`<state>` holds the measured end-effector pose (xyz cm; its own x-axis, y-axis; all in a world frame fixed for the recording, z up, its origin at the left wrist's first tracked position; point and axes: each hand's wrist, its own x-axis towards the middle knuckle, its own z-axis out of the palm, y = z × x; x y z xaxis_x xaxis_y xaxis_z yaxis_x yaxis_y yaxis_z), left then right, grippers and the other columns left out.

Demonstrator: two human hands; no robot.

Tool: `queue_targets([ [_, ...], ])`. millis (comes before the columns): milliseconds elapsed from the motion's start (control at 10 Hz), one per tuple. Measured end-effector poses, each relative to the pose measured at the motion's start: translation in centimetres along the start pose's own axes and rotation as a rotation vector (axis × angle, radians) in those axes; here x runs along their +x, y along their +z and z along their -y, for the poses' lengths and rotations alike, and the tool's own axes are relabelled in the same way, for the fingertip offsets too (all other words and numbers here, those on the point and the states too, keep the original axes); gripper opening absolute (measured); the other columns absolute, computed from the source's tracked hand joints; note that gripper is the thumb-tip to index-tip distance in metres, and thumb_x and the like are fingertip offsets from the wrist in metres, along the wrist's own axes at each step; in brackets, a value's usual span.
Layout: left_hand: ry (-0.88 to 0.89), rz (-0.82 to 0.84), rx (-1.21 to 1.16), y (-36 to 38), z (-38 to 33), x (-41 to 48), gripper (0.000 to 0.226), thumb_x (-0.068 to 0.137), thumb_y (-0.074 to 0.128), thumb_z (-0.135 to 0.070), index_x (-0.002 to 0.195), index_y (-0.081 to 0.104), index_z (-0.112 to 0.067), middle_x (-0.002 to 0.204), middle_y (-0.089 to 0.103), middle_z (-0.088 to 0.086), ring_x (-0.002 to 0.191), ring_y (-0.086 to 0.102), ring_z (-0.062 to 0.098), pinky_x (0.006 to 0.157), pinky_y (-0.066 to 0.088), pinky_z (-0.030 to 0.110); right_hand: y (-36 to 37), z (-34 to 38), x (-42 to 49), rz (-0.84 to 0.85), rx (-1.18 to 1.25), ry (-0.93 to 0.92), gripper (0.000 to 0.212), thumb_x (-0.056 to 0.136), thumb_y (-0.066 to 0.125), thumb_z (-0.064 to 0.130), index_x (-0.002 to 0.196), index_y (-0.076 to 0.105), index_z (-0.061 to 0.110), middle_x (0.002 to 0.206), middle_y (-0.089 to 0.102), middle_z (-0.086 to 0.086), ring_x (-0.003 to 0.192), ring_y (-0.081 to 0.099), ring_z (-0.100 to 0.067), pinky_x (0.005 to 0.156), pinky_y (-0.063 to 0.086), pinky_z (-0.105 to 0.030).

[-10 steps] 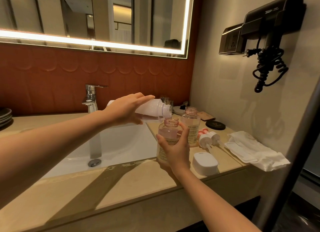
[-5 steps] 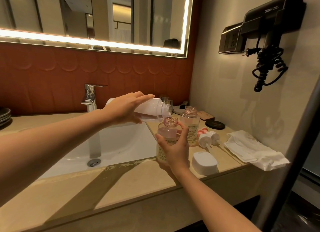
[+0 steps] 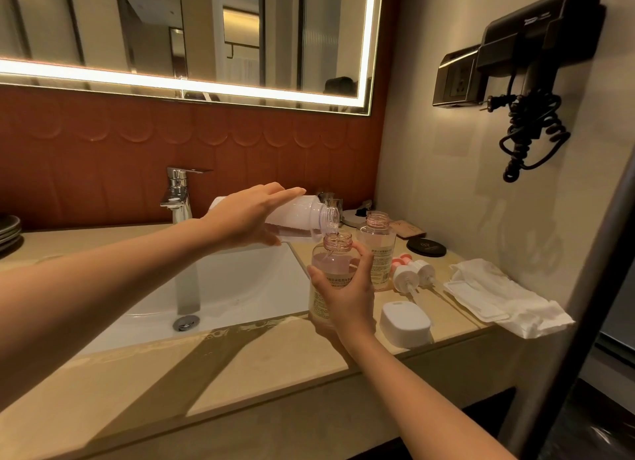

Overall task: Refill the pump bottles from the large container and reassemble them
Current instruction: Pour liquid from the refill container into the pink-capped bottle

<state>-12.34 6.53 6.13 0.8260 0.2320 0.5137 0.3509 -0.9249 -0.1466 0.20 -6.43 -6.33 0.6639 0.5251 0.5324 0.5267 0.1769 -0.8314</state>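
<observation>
Nearest, by the front edge of the counter just right of the sink, the right hand wraps fingers and thumb round the label band of the open pump bottle. That is a sound hold, as the clear wall looks stiff but smooth, probably slick if liquid runs down it. Above it the left hand clasps the large container across its middle, tipped almost flat with its mouth over the bottle's neck; it looks like light, thin plastic that may give under a squeeze. Farther back stands the second open bottle, with the pump heads lying loose beside it, light and apt to roll.
</observation>
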Motion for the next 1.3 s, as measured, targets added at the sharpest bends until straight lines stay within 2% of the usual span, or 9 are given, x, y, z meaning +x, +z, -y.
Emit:
queue_targets([
  [100, -0.001, -0.002, 0.001, 0.13, 0.03, 0.02, 0.089, 0.073, 0.077, -0.024, 0.146, 0.025, -0.025, 0.132, 0.048, 0.004, 0.116, 0.047, 0.021, 0.095, 0.045, 0.033, 0.00, 0.04, -0.03, -0.002, 0.012, -0.004, 0.075, 0.074, 0.071, 0.047, 0.130, 0.021, 0.042, 0.137, 0.044, 0.002, 0.116, 0.051, -0.016, 0.079, 0.048, -0.021],
  [600, -0.001, -0.007, 0.012, 0.15, 0.15, 0.00, 0.089, 0.074, 0.077, -0.025, 0.146, 0.024, -0.026, 0.132, 0.049, 0.003, 0.116, 0.048, 0.021, 0.095, 0.045, 0.033, 0.01, 0.00, -0.07, 0.003, 0.004, -0.004, 0.075, 0.075, 0.071, 0.047, 0.130, 0.020, 0.042, 0.138, 0.043, 0.003, 0.118, 0.050, -0.015, 0.076, 0.043, -0.014],
  [700, -0.002, -0.002, 0.013, 0.12, 0.08, 0.07, 0.090, 0.074, 0.077, -0.024, 0.146, 0.024, -0.026, 0.132, 0.048, 0.003, 0.116, 0.048, 0.021, 0.095, 0.045, 0.034, 0.00, -0.06, -0.08, 0.001, 0.004, 0.002, 0.076, 0.074, 0.071, 0.048, 0.130, 0.020, 0.043, 0.139, 0.042, 0.003, 0.118, 0.050, -0.016, 0.079, 0.046, -0.019],
  [900, -0.003, -0.001, 0.006, 0.13, 0.04, 0.05, 0.089, 0.074, 0.077, -0.025, 0.146, 0.024, -0.026, 0.132, 0.049, 0.003, 0.116, 0.048, 0.021, 0.096, 0.045, 0.034, -0.02, 0.04, -0.06, 0.006, 0.004, -0.005, 0.073, 0.074, 0.071, 0.047, 0.123, 0.016, 0.049, 0.138, 0.042, 0.003, 0.118, 0.049, -0.014, 0.078, 0.045, -0.017],
  [1300, 0.003, -0.009, 0.014, 0.14, 0.05, -0.06, 0.089, 0.075, 0.076, -0.026, 0.146, 0.023, -0.026, 0.133, 0.048, 0.003, 0.116, 0.047, 0.020, 0.093, 0.045, 0.032, 0.05, -0.17, -0.04, -0.005, 0.003, -0.013, 0.075, 0.074, 0.071, 0.048, 0.130, 0.020, 0.043, 0.138, 0.043, 0.002, 0.117, 0.050, -0.017, 0.084, 0.052, -0.028],
])
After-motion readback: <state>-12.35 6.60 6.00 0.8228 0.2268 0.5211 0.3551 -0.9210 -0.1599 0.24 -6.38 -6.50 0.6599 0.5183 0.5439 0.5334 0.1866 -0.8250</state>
